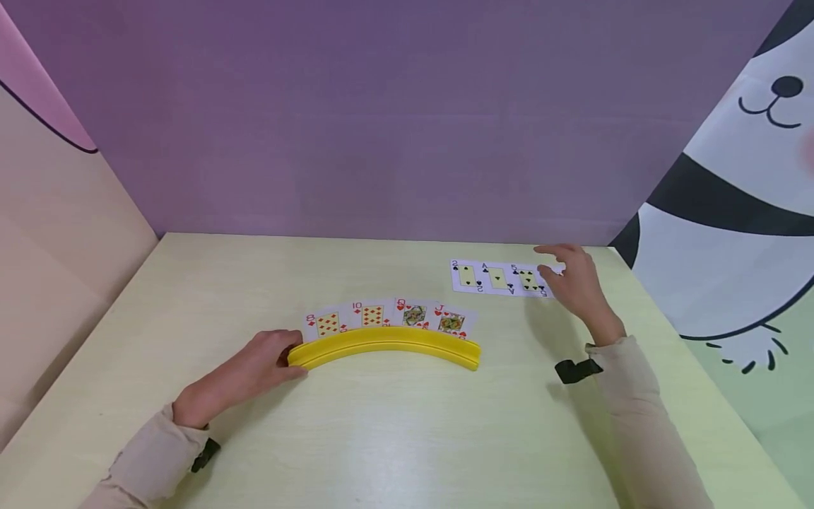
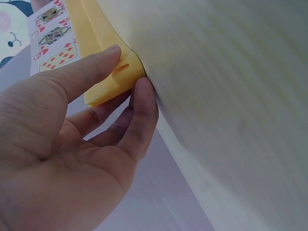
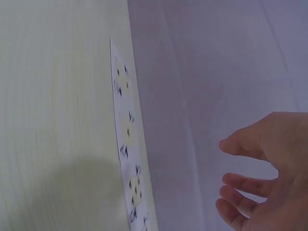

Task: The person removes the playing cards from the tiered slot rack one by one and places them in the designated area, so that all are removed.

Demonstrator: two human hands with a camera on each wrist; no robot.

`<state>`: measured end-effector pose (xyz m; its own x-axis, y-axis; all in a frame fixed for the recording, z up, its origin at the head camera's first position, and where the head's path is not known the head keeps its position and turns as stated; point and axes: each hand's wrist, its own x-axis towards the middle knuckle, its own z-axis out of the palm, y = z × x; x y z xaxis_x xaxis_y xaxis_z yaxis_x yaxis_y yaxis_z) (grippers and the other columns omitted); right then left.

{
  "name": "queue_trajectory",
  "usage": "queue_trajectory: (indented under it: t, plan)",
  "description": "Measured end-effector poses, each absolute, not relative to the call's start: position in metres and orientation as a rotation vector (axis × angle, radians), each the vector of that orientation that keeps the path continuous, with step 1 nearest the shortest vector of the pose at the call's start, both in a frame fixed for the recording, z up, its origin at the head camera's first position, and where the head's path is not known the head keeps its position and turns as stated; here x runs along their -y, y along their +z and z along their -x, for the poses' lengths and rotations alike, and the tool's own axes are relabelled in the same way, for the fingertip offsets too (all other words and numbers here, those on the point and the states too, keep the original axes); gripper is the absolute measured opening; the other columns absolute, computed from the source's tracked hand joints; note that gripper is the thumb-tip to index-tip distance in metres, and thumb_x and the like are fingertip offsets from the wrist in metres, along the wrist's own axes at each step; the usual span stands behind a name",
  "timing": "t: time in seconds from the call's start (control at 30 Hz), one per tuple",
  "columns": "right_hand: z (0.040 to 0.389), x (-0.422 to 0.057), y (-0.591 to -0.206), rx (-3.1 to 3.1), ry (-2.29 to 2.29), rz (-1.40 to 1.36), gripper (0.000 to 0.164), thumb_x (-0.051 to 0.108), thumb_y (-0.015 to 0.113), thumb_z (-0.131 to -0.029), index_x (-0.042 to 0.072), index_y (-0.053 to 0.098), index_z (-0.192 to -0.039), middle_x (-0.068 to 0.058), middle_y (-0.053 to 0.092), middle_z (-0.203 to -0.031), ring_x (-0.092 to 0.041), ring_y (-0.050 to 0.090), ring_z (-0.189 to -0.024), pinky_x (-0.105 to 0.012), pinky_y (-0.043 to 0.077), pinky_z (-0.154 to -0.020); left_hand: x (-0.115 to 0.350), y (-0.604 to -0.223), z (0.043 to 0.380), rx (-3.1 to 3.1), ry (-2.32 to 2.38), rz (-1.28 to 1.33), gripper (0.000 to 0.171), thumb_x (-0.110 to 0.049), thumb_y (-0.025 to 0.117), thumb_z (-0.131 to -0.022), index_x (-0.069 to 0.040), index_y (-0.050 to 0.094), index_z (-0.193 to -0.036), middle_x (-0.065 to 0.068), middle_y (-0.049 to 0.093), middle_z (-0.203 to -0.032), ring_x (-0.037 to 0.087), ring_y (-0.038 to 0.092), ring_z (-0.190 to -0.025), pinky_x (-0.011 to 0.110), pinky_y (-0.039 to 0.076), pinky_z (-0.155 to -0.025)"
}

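While the left hand [image 1: 263, 362] grips, right hand [image 1: 577, 286] hovers.

"Condition of the yellow card holder [image 1: 388, 338]?"
"Curved, resting on the counter [image 1: 381, 438], left end gripped by the left fingers [image 2: 145, 106]."
"Its red cards [image 1: 372, 315]?"
"Four, fanned: eight and ten of diamonds, queen and jack of hearts."
"The black cards [image 1: 498, 278]?"
"Face up in a row: two, ace, five; a fourth mostly hidden behind the right fingers [image 1: 562, 252]."
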<state>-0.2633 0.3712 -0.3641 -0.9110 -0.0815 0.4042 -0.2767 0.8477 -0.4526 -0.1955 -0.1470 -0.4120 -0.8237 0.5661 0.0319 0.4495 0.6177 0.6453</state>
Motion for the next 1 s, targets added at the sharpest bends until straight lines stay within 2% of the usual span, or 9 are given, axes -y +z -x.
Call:
queue_trajectory:
  t: [0.13, 0.2, 0.37, 0.67, 0.83, 1.0]
  plan:
    - [0.254, -0.350, -0.357, 2.655, 0.740, -0.333, 0.031, -0.002, 0.060, -0.094, -0.003, 0.063, -0.125, -0.029, 0.054, -0.131, -0.048, 0.041, -0.126, -0.063, 0.031, -0.099, 0.147, -0.411, 0.196, -2.663, 0.991, -0.848, 0.022, -0.006, 0.079, -0.084, -0.005, 0.061, -0.097, 0.002, 0.060, -0.089, 0.015, 0.051, -0.075, 0.022, 0.043, -0.061]
    - [0.250, -0.339, -0.354, 2.660, 0.724, -0.356, 0.031, -0.002, 0.060, -0.094, -0.001, 0.064, -0.125, -0.028, 0.053, -0.131, -0.047, 0.040, -0.125, -0.062, 0.030, -0.099, 0.147, -0.411, 0.195, -2.663, 0.992, -0.850, 0.022, -0.005, 0.079, -0.084, -0.005, 0.061, -0.096, 0.002, 0.060, -0.087, 0.015, 0.051, -0.074, 0.022, 0.042, -0.061]
    - [0.235, -0.316, -0.347, 2.662, 0.684, -0.398, 0.031, 0.000, 0.062, -0.094, 0.003, 0.065, -0.125, -0.024, 0.052, -0.133, -0.043, 0.041, -0.122, -0.058, 0.035, -0.094, 0.146, -0.412, 0.196, -2.672, 0.982, -0.857, 0.021, -0.004, 0.079, -0.084, -0.005, 0.060, -0.094, 0.000, 0.056, -0.081, 0.014, 0.049, -0.070, 0.021, 0.040, -0.059]
    - [0.203, -0.282, -0.333, 2.582, 0.706, -0.580, 0.031, 0.002, 0.065, -0.094, 0.006, 0.066, -0.125, -0.017, 0.056, -0.130, -0.037, 0.045, -0.122, -0.056, 0.039, -0.095, 0.147, -0.413, 0.197, -2.668, 0.982, -0.850, 0.021, -0.005, 0.079, -0.084, -0.006, 0.060, -0.093, -0.001, 0.054, -0.080, 0.014, 0.048, -0.069, 0.022, 0.041, -0.059]
    - [0.187, -0.268, -0.327, 2.566, 0.706, -0.662, 0.029, 0.005, 0.064, -0.095, 0.006, 0.063, -0.124, -0.012, 0.059, -0.128, -0.031, 0.049, -0.119, -0.050, 0.043, -0.092, 0.146, -0.412, 0.197, -2.658, 0.978, -0.827, 0.022, -0.007, 0.079, -0.084, -0.005, 0.060, -0.095, 0.000, 0.055, -0.081, 0.014, 0.048, -0.070, 0.022, 0.040, -0.059]
    - [0.174, -0.253, -0.328, 2.580, 0.754, -0.737, 0.022, 0.007, 0.066, -0.095, 0.005, 0.058, -0.115, -0.005, 0.063, -0.114, -0.022, 0.056, -0.107, -0.043, 0.049, -0.088, 0.145, -0.412, 0.197, -2.656, 0.972, -0.816, 0.022, -0.008, 0.079, -0.084, -0.005, 0.061, -0.097, 0.000, 0.056, -0.083, 0.014, 0.048, -0.071, 0.022, 0.041, -0.058]
